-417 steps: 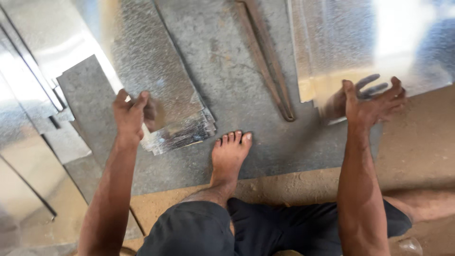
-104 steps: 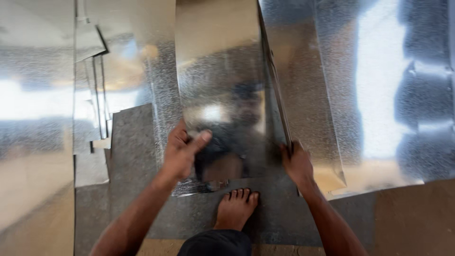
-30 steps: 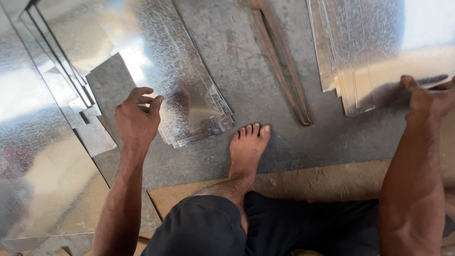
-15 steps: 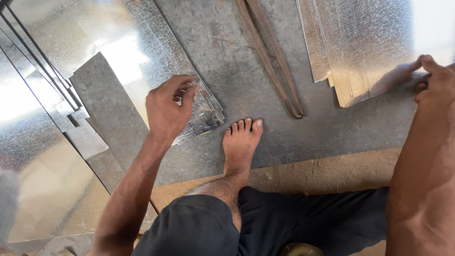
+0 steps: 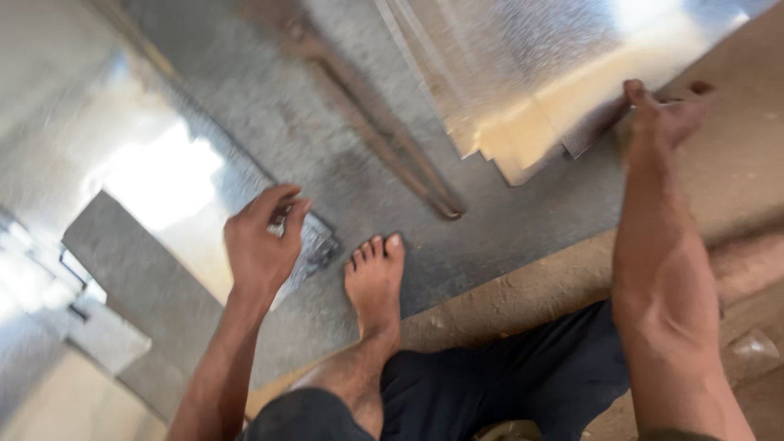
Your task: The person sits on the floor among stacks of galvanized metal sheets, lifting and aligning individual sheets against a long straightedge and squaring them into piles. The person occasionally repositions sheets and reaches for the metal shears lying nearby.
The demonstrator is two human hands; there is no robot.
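Observation:
My left hand [image 5: 261,241] grips the near corner of a stack of thin galvanised metal sheets [image 5: 314,245] lying on the floor at the left. My right hand [image 5: 661,114] reaches out to the right and holds the near corner of a second stack of shiny metal sheets [image 5: 523,90]. My bare foot [image 5: 376,278] rests on a large dull grey sheet [image 5: 506,237] between the two stacks. The view is blurred by motion.
A long rusty two-barred metal tool [image 5: 384,151] lies on the grey sheet beyond my foot. More sheet offcuts and strips [image 5: 106,343] lie at the lower left. Brown floor [image 5: 735,196] runs along the right side under my arm.
The view has swung and blurred. My left hand keeps hold of the left stack's corner, now drawn closer to my foot. My right hand stays at the right stack's corner.

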